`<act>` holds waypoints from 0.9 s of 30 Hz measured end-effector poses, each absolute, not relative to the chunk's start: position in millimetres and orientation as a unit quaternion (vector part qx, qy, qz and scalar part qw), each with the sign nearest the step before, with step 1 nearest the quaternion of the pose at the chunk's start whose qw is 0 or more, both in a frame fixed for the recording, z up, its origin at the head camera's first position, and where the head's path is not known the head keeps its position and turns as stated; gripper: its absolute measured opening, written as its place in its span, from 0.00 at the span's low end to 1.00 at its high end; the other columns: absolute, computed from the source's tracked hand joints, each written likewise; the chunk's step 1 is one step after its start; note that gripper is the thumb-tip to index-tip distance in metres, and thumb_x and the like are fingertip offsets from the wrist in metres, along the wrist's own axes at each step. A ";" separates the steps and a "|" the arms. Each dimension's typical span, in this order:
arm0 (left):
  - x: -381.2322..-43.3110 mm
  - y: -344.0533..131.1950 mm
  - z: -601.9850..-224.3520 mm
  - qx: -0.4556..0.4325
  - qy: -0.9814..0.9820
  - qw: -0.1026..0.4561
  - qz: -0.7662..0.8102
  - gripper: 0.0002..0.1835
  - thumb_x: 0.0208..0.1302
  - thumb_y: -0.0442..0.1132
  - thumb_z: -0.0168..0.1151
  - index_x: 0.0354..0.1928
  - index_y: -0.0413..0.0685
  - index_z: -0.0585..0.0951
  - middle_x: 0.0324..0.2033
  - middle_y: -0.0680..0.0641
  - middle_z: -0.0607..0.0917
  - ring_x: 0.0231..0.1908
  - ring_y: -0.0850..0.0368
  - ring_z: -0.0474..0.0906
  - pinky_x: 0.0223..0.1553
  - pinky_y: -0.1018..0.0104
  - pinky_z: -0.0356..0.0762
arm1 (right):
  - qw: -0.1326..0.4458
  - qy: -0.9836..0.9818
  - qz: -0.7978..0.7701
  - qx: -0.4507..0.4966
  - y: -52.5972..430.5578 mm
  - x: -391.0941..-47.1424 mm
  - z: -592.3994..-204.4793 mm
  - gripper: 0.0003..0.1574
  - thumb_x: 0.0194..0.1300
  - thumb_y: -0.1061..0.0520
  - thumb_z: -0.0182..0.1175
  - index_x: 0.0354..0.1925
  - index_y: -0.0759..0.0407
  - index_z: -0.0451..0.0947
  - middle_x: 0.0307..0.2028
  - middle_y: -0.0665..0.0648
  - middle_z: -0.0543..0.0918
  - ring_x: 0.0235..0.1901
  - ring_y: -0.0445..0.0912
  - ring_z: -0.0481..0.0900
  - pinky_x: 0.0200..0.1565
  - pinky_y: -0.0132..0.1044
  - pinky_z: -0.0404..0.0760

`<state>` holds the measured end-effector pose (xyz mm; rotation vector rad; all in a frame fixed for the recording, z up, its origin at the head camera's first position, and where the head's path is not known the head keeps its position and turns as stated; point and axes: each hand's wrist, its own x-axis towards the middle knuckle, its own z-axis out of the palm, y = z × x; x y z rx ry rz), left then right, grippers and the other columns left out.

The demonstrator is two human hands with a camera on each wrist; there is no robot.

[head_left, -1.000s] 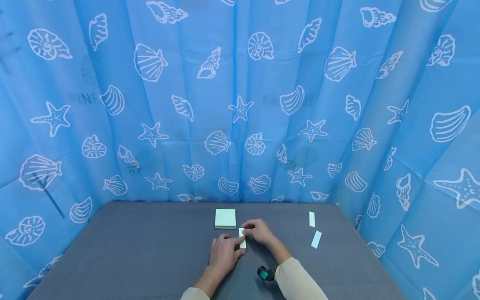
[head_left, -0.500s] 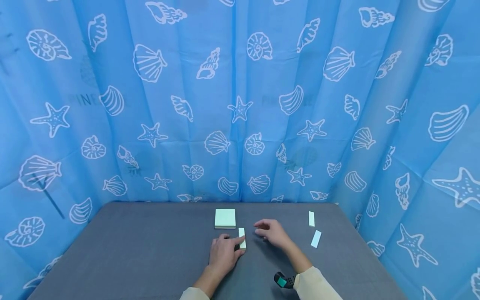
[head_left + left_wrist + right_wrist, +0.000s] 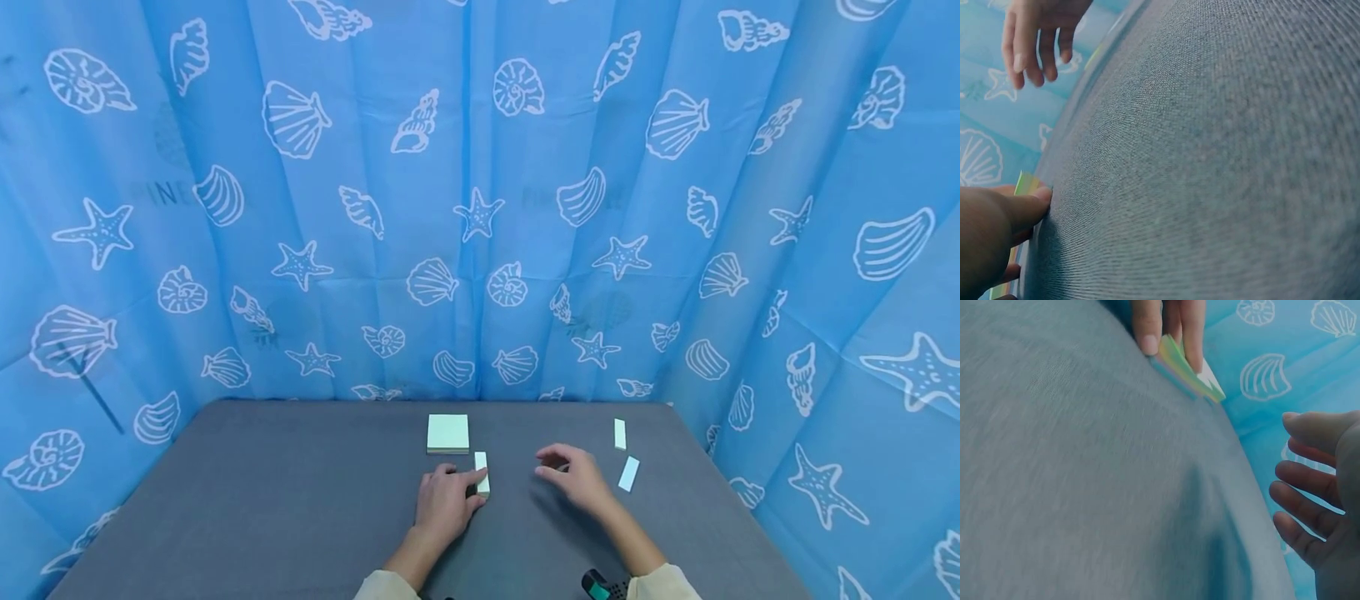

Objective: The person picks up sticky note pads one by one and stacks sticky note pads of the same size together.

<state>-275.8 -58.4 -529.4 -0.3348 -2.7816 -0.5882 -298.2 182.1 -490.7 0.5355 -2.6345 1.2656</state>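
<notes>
A narrow pad of sticky notes (image 3: 481,461) lies on the table, pale on top. In the right wrist view its side shows layers of green, yellow, pink and blue on the pad (image 3: 1185,372). My left hand (image 3: 444,502) holds it, thumb on the near end and a finger across the top. Off to the right, my right hand (image 3: 579,477) hovers above the table with fingers loosely bent and apart. Nothing is between them in the right wrist view, where the hand (image 3: 1319,481) is seen from the side.
Just behind the narrow pad sits a square, pale green stack of sticky notes (image 3: 447,431). At the right lie two slim pale strips, one farther back (image 3: 620,433) and one nearer (image 3: 628,474). A blue shell-print curtain (image 3: 480,208) encloses the grey table (image 3: 262,492).
My right hand has let go of the narrow pad and drawn away to the right. The left hand keeps its hold in the same place.
</notes>
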 end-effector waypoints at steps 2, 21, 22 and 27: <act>-276.0 -58.9 -529.6 -0.119 -0.961 0.141 -0.207 0.23 0.53 0.51 0.73 0.54 0.66 0.84 0.43 0.51 0.87 0.51 0.47 0.76 0.46 0.48 0.70 | 0.097 -0.886 0.416 0.179 187.8 -295.0 -491.9 0.11 0.60 0.63 0.68 0.44 0.63 0.83 0.38 0.56 0.84 0.38 0.49 0.80 0.42 0.43 0.80; -276.1 -59.6 -530.3 -0.119 -0.960 0.146 -0.208 0.24 0.53 0.52 0.73 0.54 0.66 0.84 0.43 0.52 0.87 0.52 0.47 0.76 0.46 0.49 0.70 | 0.147 -0.943 0.247 0.165 242.7 -281.0 -508.6 0.16 0.53 0.58 0.74 0.42 0.55 0.84 0.39 0.49 0.83 0.43 0.50 0.79 0.51 0.54 0.73; -276.1 -59.4 -530.2 -0.119 -0.960 0.146 -0.209 0.24 0.53 0.52 0.73 0.54 0.66 0.84 0.43 0.52 0.87 0.52 0.47 0.76 0.46 0.49 0.70 | 0.151 -0.948 0.225 0.165 245.4 -281.0 -508.0 0.17 0.52 0.57 0.74 0.42 0.54 0.84 0.39 0.50 0.83 0.44 0.51 0.79 0.51 0.55 0.72; -275.2 -58.5 -530.2 -0.111 -0.961 0.137 -0.216 0.24 0.52 0.51 0.73 0.54 0.67 0.84 0.44 0.52 0.86 0.52 0.48 0.76 0.46 0.49 0.70 | 0.148 -0.964 0.155 0.157 258.2 -282.7 -505.5 0.20 0.51 0.53 0.75 0.43 0.54 0.84 0.42 0.53 0.83 0.47 0.54 0.78 0.49 0.57 0.72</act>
